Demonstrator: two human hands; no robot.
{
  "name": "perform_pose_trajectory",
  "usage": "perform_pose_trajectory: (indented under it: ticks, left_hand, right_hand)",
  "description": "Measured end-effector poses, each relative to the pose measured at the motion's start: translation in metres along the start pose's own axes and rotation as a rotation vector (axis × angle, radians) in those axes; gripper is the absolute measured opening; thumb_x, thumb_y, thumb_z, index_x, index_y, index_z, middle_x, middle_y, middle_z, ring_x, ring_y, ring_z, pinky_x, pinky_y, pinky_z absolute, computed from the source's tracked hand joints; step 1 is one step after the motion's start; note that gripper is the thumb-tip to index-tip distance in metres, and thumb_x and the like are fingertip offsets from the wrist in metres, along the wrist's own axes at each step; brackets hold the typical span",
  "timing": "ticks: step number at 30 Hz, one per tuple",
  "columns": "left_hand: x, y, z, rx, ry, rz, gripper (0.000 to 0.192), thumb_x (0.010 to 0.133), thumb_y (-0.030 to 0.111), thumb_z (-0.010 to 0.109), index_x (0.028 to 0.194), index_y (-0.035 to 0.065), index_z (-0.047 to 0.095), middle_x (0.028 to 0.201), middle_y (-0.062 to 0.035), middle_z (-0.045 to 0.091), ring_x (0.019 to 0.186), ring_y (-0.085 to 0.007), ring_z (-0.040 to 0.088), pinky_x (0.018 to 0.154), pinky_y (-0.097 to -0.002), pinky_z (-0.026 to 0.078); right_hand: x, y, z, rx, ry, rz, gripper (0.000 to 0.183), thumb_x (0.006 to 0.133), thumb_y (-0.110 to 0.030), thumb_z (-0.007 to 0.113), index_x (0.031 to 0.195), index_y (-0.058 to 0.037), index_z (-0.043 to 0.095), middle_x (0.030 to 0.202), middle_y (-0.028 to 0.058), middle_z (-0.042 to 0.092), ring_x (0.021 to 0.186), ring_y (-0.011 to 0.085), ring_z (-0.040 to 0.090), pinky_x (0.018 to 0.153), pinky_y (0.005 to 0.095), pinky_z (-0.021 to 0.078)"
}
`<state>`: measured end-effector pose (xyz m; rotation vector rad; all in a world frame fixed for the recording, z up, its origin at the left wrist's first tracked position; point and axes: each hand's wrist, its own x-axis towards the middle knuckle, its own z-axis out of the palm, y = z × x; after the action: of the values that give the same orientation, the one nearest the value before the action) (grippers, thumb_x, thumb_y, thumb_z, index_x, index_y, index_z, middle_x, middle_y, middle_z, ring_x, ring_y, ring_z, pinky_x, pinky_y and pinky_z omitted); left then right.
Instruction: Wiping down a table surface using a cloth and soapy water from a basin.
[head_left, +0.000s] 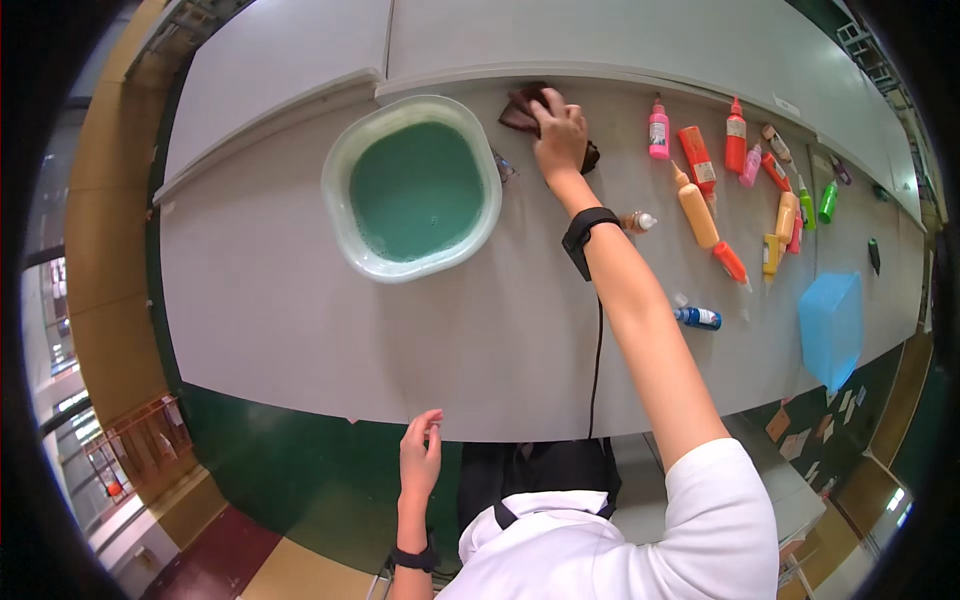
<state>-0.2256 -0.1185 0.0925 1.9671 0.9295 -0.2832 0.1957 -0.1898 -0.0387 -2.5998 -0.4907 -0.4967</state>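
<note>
At the far side of the grey table, my right hand holds a dark brown cloth against the surface. Folds of it stick out on both sides of my fingers, and the palm side is hidden. To the left of that hand stands a translucent square tub with cloudy green liquid in it. My left hand hangs by the table's near edge, holding nothing, its fingers bent and slightly apart. Close to my right forearm lies a small brown bottle with a white tip.
Several paint bottles lie scattered on the right, among them a pink one, an orange one and a peach one. Nearer is a blue bottle. A blue plastic bin sits by the right edge. A black cable crosses the table.
</note>
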Motion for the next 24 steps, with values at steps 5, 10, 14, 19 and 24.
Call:
perform_pose_trajectory:
  ticks: [5,10,14,19,24]
  left_hand:
    - [0.012,0.009,0.002,0.073,-0.046,0.001,0.020,0.080,-0.001,0.043,0.097,0.0010,0.054,0.091,-0.0091,0.058,0.083,-0.0172,0.057,0.071,-0.0269,0.045]
    - [0.039,0.026,0.004,0.067,-0.084,0.125,0.020,0.080,0.000,0.044,0.096,0.0006,0.054,0.092,-0.0094,0.058,0.082,-0.0175,0.057,0.070,-0.0272,0.045]
    - [0.054,0.037,0.007,0.060,-0.136,0.159,0.019,0.080,0.000,0.044,0.096,0.0007,0.055,0.090,-0.0091,0.058,0.082,-0.0174,0.056,0.070,-0.0272,0.044]
    - [0.053,0.030,0.001,0.074,-0.144,0.122,0.019,0.080,0.001,0.044,0.096,0.0012,0.055,0.090,-0.0088,0.058,0.082,-0.0175,0.056,0.070,-0.0268,0.044]
    - [0.054,0.023,-0.001,0.068,-0.144,0.046,0.019,0.081,0.002,0.044,0.096,0.0016,0.055,0.090,-0.0102,0.058,0.082,-0.0196,0.056,0.070,-0.0282,0.045]
  right_hand:
    - [-0.030,0.012,-0.013,0.230,-0.114,-0.368,0.049,0.055,-0.002,0.061,0.102,-0.0132,0.058,0.116,-0.0047,0.051,0.088,0.0216,0.045,0.080,0.0314,0.0400]
    - [-0.085,0.022,-0.066,0.220,-0.233,-0.311,0.043,0.059,0.000,0.057,0.100,-0.0121,0.058,0.115,-0.0051,0.051,0.083,0.0214,0.044,0.078,0.0313,0.0393]
    - [-0.065,0.026,-0.052,0.047,-0.073,0.106,0.046,0.057,0.002,0.058,0.101,-0.0117,0.058,0.116,-0.0051,0.051,0.085,0.0223,0.044,0.078,0.0314,0.0386]
    - [-0.009,0.016,-0.016,0.145,-0.032,0.141,0.046,0.056,0.002,0.058,0.099,-0.0130,0.059,0.115,-0.0045,0.052,0.087,0.0226,0.044,0.079,0.0322,0.0380]
    - [0.017,0.001,0.004,0.218,-0.129,-0.112,0.046,0.056,0.000,0.061,0.099,-0.0162,0.061,0.113,-0.0052,0.054,0.089,0.0227,0.044,0.080,0.0318,0.0388]
